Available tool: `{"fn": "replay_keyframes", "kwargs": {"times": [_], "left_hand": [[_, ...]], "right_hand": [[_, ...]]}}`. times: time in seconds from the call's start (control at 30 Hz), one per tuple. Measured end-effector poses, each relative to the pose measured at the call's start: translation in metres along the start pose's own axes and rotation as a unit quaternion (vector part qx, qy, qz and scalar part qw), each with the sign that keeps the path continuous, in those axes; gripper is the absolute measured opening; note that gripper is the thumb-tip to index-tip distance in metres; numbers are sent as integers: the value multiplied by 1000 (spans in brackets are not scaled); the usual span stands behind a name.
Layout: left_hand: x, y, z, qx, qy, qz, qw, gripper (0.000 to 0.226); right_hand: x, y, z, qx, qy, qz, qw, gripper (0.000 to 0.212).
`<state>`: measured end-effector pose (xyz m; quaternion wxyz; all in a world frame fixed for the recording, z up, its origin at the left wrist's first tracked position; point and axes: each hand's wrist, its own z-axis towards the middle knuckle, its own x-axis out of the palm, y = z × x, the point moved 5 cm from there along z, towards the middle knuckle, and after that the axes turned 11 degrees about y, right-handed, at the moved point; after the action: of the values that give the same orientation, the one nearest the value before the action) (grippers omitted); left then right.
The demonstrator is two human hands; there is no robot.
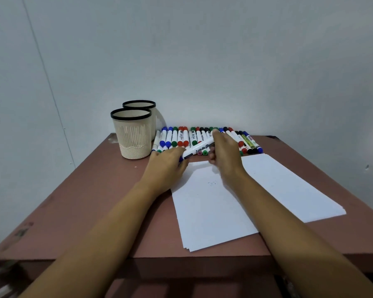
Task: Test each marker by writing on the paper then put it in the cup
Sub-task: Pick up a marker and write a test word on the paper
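Observation:
A white marker (199,149) is held level above the top edge of the paper (209,207). My left hand (167,166) grips its near end, where a blue cap peeks out. My right hand (223,152) grips the far end. A row of several capped markers (181,137) in blue, green, red and black lies along the back of the table. Two cream cups with black rims stand at the back left, the front cup (132,134) hiding most of the rear cup (145,105). A few faint dots mark the paper.
A second sheet of paper (289,188) lies to the right, overlapping the first. The reddish-brown table (78,207) ends at a front edge close to me. A pale wall rises right behind the markers and cups.

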<state>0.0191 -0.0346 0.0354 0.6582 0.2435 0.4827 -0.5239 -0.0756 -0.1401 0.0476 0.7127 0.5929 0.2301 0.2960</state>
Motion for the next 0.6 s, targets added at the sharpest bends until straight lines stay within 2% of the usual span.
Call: {"fn": "replay_keyframes", "kwargs": {"times": [0.07, 0.13, 0.23, 0.33, 0.6], "left_hand": [[-3, -3, -1, 15, -27, -2, 1000, 18], [-2, -3, 0, 29, -39, -9, 999, 20], [2, -1, 3, 25, -10, -44, 999, 26], [5, -1, 4, 28, 19, -118, 992, 21], [5, -3, 1, 24, 83, -217, 972, 22]], "right_hand": [[12, -9, -5, 34, 68, 81, 994, 33], [20, -16, -8, 42, 110, 44, 992, 31], [22, -20, -5, 38, 109, 11, 993, 24], [22, -21, -3, 26, 113, -4, 993, 24], [20, -20, -1, 22, 138, -20, 990, 27]]}}
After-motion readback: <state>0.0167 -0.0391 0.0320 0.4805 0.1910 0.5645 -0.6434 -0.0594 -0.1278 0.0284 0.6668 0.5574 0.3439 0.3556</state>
